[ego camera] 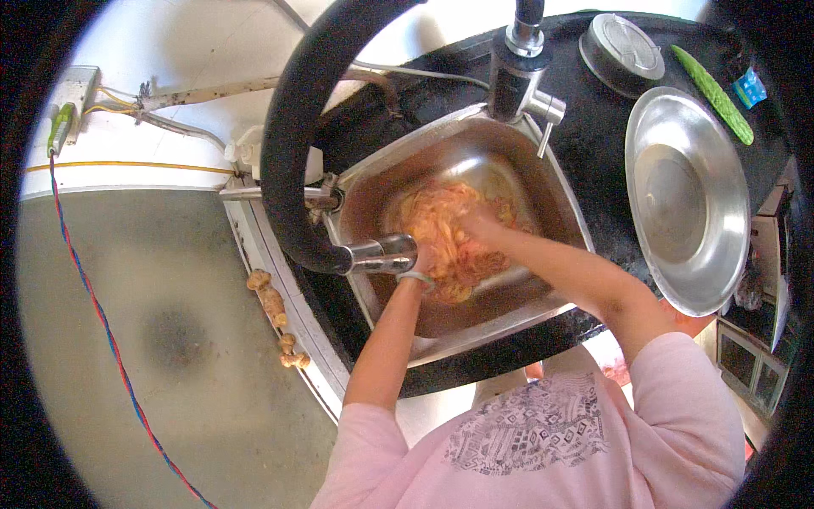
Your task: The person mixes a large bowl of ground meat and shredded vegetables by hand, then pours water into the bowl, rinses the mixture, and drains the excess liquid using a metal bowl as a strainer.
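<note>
Both of my hands are down in a steel sink, in a wet orange-red heap of food that is too blurred to name more closely. My left hand is partly hidden by the chrome spout head of the tap and by the heap. A pale bangle circles the left wrist. My right hand reaches into the heap from the right, its fingers blurred. Whether the fingers of either hand are closed on pieces is not visible.
The tap's black hose arches over the sink's left side. To the right, a steel basin, a ridged green gourd, a round metal container and a blue packet sit on the black counter. Ginger lies on the left ledge.
</note>
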A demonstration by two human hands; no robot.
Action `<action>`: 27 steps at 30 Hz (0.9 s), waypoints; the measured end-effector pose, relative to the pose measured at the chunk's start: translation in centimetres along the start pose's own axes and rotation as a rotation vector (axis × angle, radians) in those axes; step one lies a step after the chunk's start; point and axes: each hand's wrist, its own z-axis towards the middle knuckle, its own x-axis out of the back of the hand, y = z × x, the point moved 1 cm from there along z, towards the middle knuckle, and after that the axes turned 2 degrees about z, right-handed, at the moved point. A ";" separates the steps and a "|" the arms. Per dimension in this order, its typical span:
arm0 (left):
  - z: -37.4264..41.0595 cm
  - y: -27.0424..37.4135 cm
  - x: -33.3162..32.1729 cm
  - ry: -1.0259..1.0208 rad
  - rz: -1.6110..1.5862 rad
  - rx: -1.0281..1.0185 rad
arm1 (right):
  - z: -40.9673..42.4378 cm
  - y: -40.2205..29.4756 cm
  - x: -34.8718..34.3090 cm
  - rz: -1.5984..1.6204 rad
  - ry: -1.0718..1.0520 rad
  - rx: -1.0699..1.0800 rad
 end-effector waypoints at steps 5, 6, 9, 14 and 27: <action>0.3 1.6 3.1 -0.018 0.613 -0.063 | -0.3 -3.6 5.5 -0.276 -0.105 0.250; 0.7 1.5 2.4 0.083 0.736 -0.152 | 0.1 -3.6 4.8 -0.378 -0.051 0.268; 3.6 0.1 -0.6 0.146 0.112 0.083 | 1.8 -2.5 1.7 -0.465 0.137 0.350; 3.7 -1.8 -0.9 0.106 0.195 -0.040 | 3.5 0.3 2.2 -0.028 0.079 0.110; -3.8 -1.3 -6.4 0.085 0.136 0.096 | -9.9 -5.9 0.8 -0.048 -0.004 -0.164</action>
